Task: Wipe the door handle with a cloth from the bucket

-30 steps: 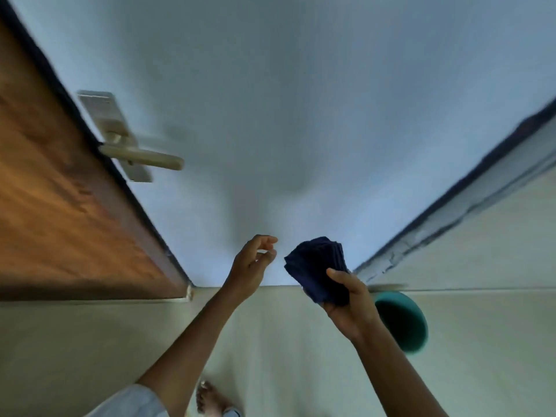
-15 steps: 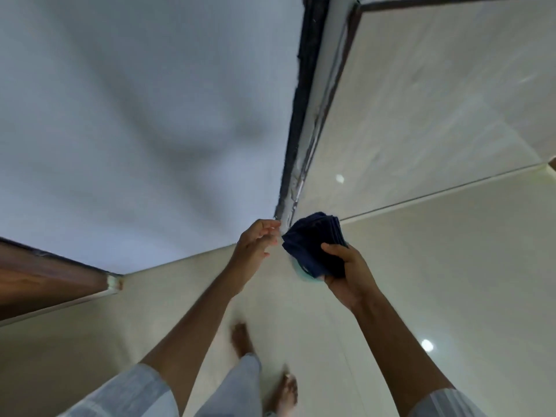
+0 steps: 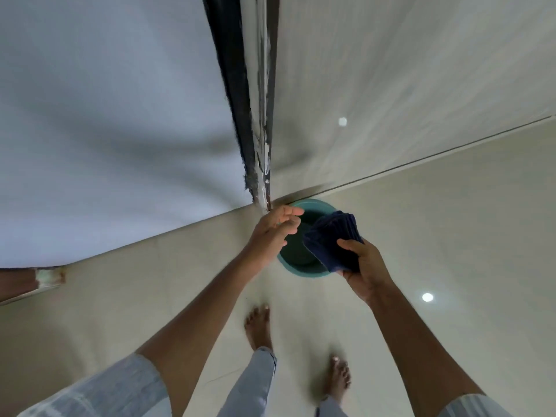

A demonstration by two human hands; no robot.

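My right hand grips a folded dark blue cloth and holds it over the right side of a teal bucket on the floor. My left hand hovers over the bucket's left rim, holding nothing, its fingers loosely curled and apart. The bucket stands by the wall corner, partly hidden behind both hands and the cloth. The door handle is out of view; only the wooden door's bottom corner shows at the left edge.
A pale blue-white wall meets a dark door frame strip with chipped paint. Beige floor tiles spread to the right. My bare feet stand just behind the bucket.
My view has swung right and down, away from the door handle, to the bucket. Both hands now hang over the bucket; the cloth stays in my right hand. My feet have stepped forward.
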